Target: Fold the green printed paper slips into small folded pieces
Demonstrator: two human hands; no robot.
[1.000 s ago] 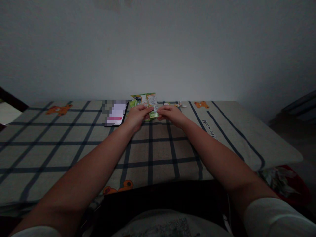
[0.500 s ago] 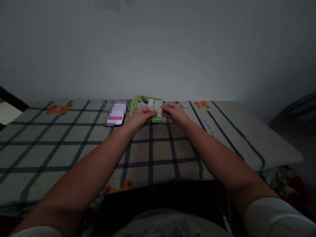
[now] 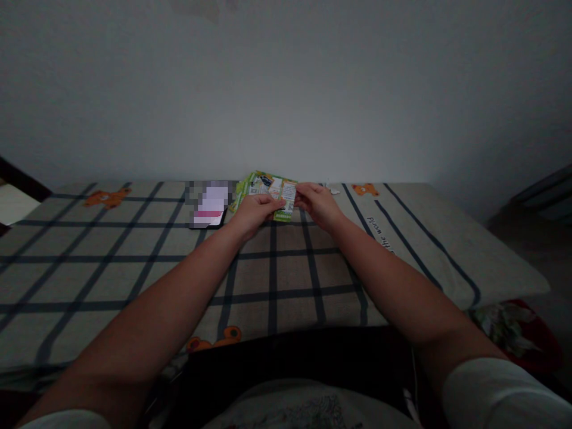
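Note:
A green, white and orange printed leaflet (image 3: 288,192) is held in front of me at the far side of the table, with a crease or overlapping edge down it. My left hand (image 3: 257,213) pinches its lower left part, thumb on top. At the right edge, my right hand (image 3: 315,202) has thumb and fingers closed on the leaflet's side. More green printed papers (image 3: 241,192) lie fanned out behind and left of my left hand, partly covered. How many there are I cannot tell.
A phone (image 3: 209,205) with a lit, partly blurred screen lies left of the papers. A small white scrap (image 3: 333,189) is near the wall, right of my right hand. The checked tablecloth (image 3: 134,256) covers the table. A red container (image 3: 536,339) stands below the right edge.
The leaflet's right part has tilted and spread slightly to the right. My right hand has shifted a little right with its edge; my left hand has hardly moved.

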